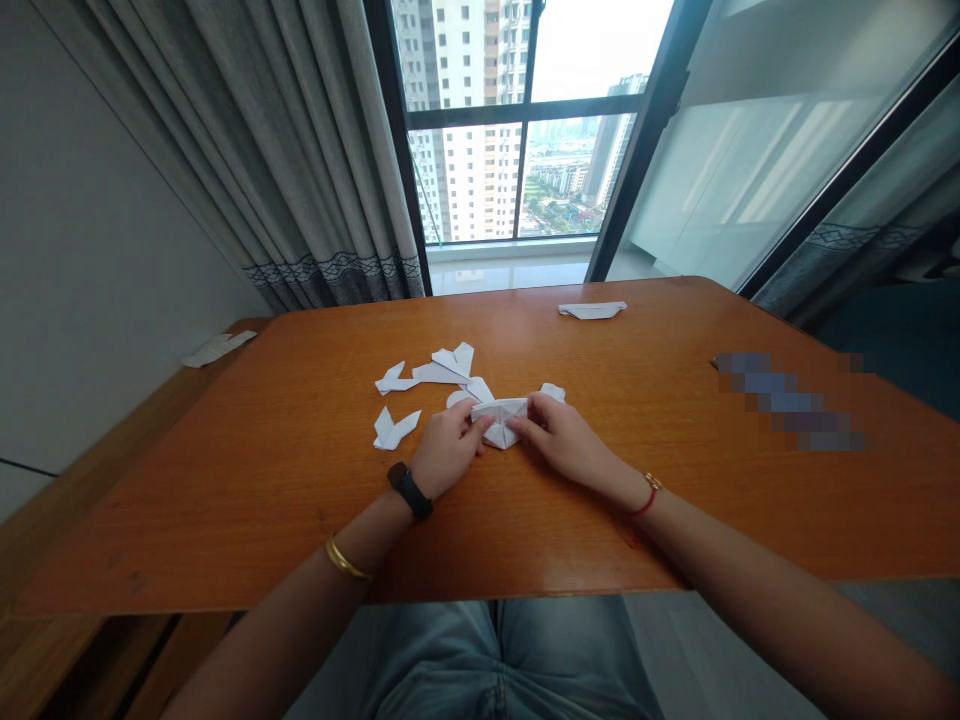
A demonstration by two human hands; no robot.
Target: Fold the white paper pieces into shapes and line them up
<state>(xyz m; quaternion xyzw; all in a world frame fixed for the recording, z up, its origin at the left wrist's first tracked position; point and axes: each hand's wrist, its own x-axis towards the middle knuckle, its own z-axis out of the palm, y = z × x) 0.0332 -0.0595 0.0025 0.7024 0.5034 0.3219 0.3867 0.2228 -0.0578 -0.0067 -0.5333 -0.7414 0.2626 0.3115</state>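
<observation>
Between my two hands is a piece of folded white paper (502, 424), creased into several facets and held just over the table. My left hand (448, 440) pinches its left edge, thumb in front and fingers behind. On the opposite edge, my right hand (566, 438) grips in the same way with the thumb pressed on the near face. Directly behind lie overlapping folded paper pieces (442, 372), partly covered by the held one. A small V-shaped paper piece (394, 430) rests left of my left hand. Another paper bit (553, 392) shows behind my right hand.
The wooden table (247, 500) spans the view. Near its far edge lies a long folded paper strip (592, 311). A pixelated object (787, 400) is at the right, and a flat paper (219, 348) at the far left. Beyond stand a curtain (315, 150) and a window (525, 110).
</observation>
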